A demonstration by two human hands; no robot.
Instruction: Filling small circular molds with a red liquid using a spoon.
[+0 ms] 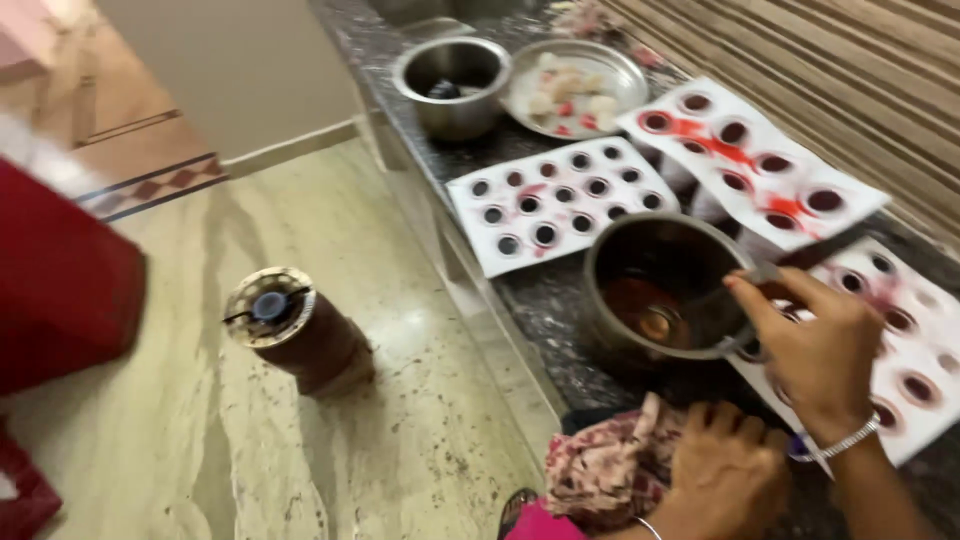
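We see the dark table (560,300) carrying a steel pot (665,285) of dark red liquid, with white hole-dotted moulds (555,200) just behind it. Our right hand (815,350) grips a ladle handle (765,272) over the pot's rim. In front of the pot, our left hand (725,470) is closed on a stained cloth (610,465).

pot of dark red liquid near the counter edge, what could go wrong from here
The steel pot sits close to the counter edge; a nudge from the right hand stirring with the spoon might tip it. Drips could stain the white sheets further. The left hand presses a cloth hanging over the edge, which may slip.
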